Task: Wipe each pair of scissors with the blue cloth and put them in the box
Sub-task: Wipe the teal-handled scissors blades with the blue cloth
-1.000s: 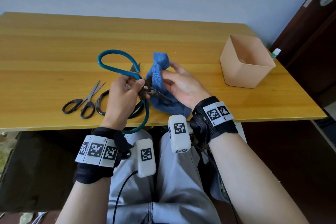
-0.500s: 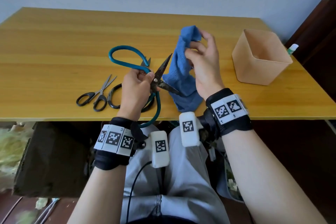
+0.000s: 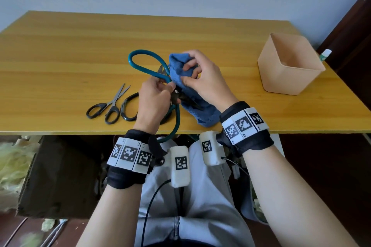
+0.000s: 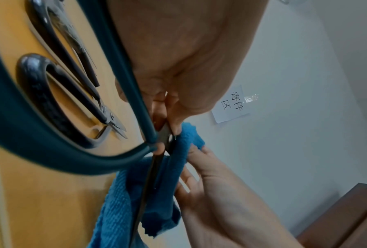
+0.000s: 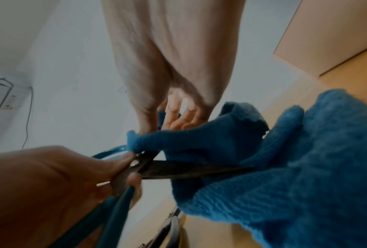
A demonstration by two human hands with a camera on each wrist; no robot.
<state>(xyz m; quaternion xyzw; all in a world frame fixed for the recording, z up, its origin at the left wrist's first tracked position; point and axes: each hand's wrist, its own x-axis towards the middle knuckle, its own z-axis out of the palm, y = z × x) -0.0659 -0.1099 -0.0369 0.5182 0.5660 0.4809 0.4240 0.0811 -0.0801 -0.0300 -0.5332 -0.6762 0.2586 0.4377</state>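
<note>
Head view shows the right hand (image 3: 202,80), lifted clear half a second ago, now back down pinching the blue cloth (image 3: 180,70) around one open blade of the teal-handled scissors (image 3: 148,66), which the left hand (image 3: 154,102) grips at the pivot above the table's near edge. Wiping of this first pair continues; two black pairs (image 3: 112,104) lie left, and the box (image 3: 289,68) stands far right.

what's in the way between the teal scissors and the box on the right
Nothing visible. The teal scissors are held in the left hand, and only bare table lies between the right hand with the blue cloth and the open box.
</note>
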